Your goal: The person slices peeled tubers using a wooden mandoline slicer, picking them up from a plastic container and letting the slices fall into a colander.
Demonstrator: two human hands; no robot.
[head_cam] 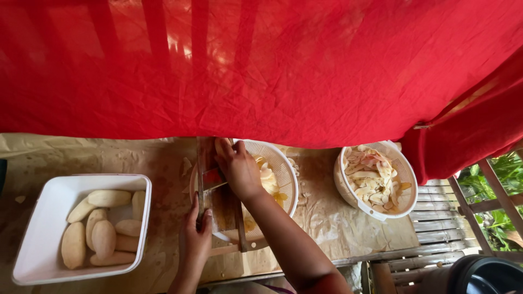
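Slicer board point(220, 204) lies gripped by left hand point(195, 237), right hand point(238, 167) pressing atop.

I see daylight filtering through the red cloth point(272, 65), backlit bars showing, warm red cast overall. Desk point(338, 218) evenly lit with soft shadows and no glare. Wide-angle bending at the edges, bottom-right corner dark and blurry, centre sharp enough.

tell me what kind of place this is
Probably a simple outdoor or open-sided spot for preparing food by hand. A red cloth hangs as a screen, the worktop is covered in stained paper, and bamboo slats with green plants beyond show at the right edge.
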